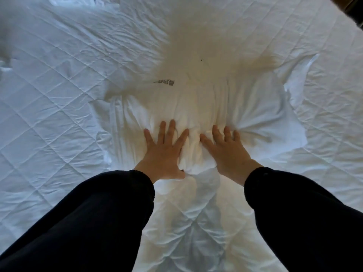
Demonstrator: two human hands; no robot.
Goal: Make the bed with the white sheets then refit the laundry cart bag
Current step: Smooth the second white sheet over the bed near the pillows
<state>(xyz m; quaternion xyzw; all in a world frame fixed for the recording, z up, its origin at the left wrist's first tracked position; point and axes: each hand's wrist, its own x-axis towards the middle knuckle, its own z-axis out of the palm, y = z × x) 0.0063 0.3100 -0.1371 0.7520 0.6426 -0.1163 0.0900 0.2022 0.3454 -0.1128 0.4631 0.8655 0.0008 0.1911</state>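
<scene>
A bunched white sheet (198, 107) lies in a heap in the middle of the bed, on the quilted white mattress cover (49, 99). A small grey printed mark (164, 82) shows on the sheet's upper left. My left hand (164, 152) presses flat on the near side of the heap, fingers spread. My right hand (225, 152) presses beside it, fingers straight, a fold of cloth bulging between the two hands. Both arms wear dark sleeves.
The quilted cover fills nearly the whole view, wrinkled on all sides. More loose white cloth (84, 2) lies at the top left. A dark strip of floor or furniture (347, 8) shows at the top right corner, past the bed's edge.
</scene>
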